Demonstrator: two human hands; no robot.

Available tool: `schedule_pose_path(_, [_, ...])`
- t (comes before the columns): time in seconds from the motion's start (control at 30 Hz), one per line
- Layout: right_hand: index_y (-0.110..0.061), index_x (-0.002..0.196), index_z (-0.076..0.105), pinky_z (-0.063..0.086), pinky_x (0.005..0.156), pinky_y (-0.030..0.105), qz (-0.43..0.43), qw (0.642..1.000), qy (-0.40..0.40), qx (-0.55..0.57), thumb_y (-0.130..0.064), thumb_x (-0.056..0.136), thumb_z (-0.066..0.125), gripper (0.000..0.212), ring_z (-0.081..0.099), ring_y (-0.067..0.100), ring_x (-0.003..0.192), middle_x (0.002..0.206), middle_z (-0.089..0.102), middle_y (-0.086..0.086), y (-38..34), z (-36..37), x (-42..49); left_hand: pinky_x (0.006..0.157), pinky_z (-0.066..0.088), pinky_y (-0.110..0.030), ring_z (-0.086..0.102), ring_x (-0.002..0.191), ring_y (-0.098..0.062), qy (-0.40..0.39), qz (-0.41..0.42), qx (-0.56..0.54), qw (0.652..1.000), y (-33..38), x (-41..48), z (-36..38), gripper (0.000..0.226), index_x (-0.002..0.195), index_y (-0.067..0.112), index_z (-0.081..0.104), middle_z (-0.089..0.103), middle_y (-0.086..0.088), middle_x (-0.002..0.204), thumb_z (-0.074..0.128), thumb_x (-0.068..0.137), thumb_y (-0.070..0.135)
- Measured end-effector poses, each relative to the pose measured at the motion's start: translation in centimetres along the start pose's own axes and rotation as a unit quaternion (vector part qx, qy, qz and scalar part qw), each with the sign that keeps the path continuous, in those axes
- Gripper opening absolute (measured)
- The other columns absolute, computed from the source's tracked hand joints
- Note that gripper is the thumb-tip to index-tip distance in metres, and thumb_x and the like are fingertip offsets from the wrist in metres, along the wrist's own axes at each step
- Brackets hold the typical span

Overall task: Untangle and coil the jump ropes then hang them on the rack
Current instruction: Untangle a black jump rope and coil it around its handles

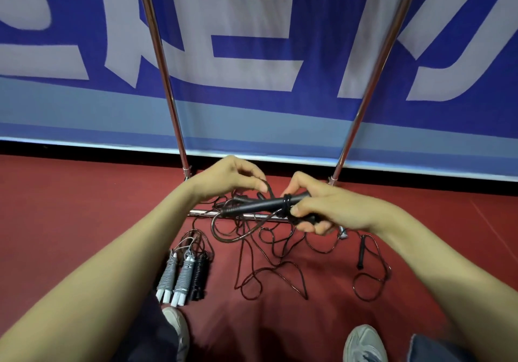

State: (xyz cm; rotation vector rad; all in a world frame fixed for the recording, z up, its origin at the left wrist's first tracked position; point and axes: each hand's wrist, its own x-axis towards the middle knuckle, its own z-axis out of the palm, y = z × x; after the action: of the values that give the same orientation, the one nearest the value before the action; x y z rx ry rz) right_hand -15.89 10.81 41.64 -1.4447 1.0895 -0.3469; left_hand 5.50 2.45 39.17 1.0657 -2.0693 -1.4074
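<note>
Right hand (330, 207) grips the black handles (252, 206); left hand (229, 179) pinches the cord (270, 189).

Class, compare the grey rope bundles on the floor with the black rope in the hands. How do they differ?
The grey bundles are wound tight round white handles; the black rope trails loose and tangled, with few turns round its black handles. The grey bundles lie untouched; the right hand grips the black handles. Neither hangs on the rack.

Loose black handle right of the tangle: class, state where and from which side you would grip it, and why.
Probably mid-shaft, from above, fingers across it: the handle lies flat on the floor, slim and straight, with its middle bare.
</note>
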Motion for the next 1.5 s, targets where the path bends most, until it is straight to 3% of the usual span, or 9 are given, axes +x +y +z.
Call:
schedule_pose_path(0.13, [-0.020,0.096,0.034,0.018,0.040,0.019,0.022,0.997,0.056,0.043,-0.006,0.097,0.041,0.016,0.025,0.009,0.042,0.056,0.048,0.001,1.0,-0.8,1.1,0.052,0.028,-0.018,0.037,0.056,-0.011,0.076,0.000,-0.018,0.997,1.5,0.3,-0.1,0.017,0.077,0.010,0.072,0.057,-0.002,0.066,0.081,0.073,0.023])
schedule_pose_path(0.3, [-0.021,0.099,0.035,0.027,0.046,0.025,0.020,0.989,0.146,-0.027,-0.011,0.096,0.045,0.014,0.033,0.011,0.045,0.061,0.049,0.002,1.7,-0.9,2.5,0.059,0.042,-0.020,0.054,0.058,-0.005,0.147,0.030,0.025,0.988,2.8,0.2,2.8,0.018,0.074,0.010,0.070,0.067,-0.003,0.064,0.083,0.073,0.022])
schedule_pose_path(0.43, [-0.016,0.106,0.037,0.038,0.059,0.034,-0.022,0.956,0.270,-0.111,-0.014,0.094,0.045,0.015,0.045,0.018,0.058,0.063,0.055,-0.001,1.9,-1.5,3.0,0.045,0.031,-0.013,0.038,0.042,0.000,0.187,0.032,0.032,0.981,3.1,0.1,4.3,0.020,0.083,0.008,0.067,0.055,0.014,0.051,0.063,0.092,0.025])
schedule_pose_path(0.6, [-0.021,0.104,0.039,0.038,0.056,0.032,-0.108,0.921,0.375,-0.018,-0.012,0.098,0.045,0.012,0.046,0.015,0.057,0.067,0.056,0.002,1.8,-1.4,3.9,0.046,0.029,-0.021,0.042,0.048,-0.010,0.153,-0.028,-0.289,0.945,3.2,0.4,5.8,0.012,0.081,0.014,0.059,0.070,-0.008,0.090,0.060,0.093,0.014])
schedule_pose_path(0.7, [-0.021,0.093,0.038,0.025,0.044,0.022,-0.161,0.905,0.360,0.157,0.000,0.097,0.041,0.021,0.033,0.008,0.041,0.062,0.052,0.006,1.1,-0.9,4.5,0.051,0.039,-0.017,0.050,0.053,-0.007,0.113,-0.072,-0.364,0.921,2.7,1.0,5.9,0.011,0.082,0.014,0.066,0.069,-0.004,0.086,0.062,0.091,0.018])
schedule_pose_path(0.83, [-0.015,0.094,0.036,0.020,0.043,0.021,-0.188,0.888,0.285,0.309,0.001,0.097,0.037,0.016,0.026,0.008,0.040,0.057,0.049,0.006,0.6,-0.7,4.6,0.053,0.036,-0.015,0.045,0.054,-0.005,0.145,-0.019,-0.321,0.936,2.5,1.6,5.4,0.023,0.114,0.006,0.063,0.066,0.002,0.077,0.059,0.093,0.014])
schedule_pose_path(0.97, [-0.014,0.105,0.036,0.023,0.041,0.020,-0.186,0.874,0.189,0.408,-0.004,0.097,0.036,0.012,0.026,0.009,0.042,0.059,0.045,0.006,0.3,-0.9,4.6,0.058,0.035,-0.016,0.044,0.060,-0.005,0.108,0.023,-0.317,0.942,2.6,1.9,4.6,0.020,0.109,0.011,0.066,0.063,0.001,0.082,0.058,0.091,0.011])
schedule_pose_path(1.2, [-0.008,0.113,0.045,0.031,0.046,0.022,-0.188,0.898,0.214,0.334,-0.008,0.101,0.041,0.013,0.035,0.010,0.046,0.068,0.056,0.010,-0.5,-0.5,4.9,0.057,0.037,-0.015,0.047,0.060,-0.006,0.183,0.051,-0.361,0.913,2.3,2.0,5.5,0.024,0.116,0.002,0.060,0.058,0.002,0.071,0.055,0.095,0.010])
schedule_pose_path(1.5, [-0.004,0.122,0.058,0.059,0.067,0.027,-0.120,0.930,0.328,0.112,-0.013,0.099,0.052,0.026,0.064,0.014,0.063,0.086,0.065,0.007,0.7,-0.1,5.2,0.056,0.035,-0.019,0.041,0.058,-0.008,0.248,0.000,-0.329,0.911,1.5,2.1,6.0,0.011,0.097,0.007,0.069,0.059,-0.001,0.076,0.060,0.092,0.012])
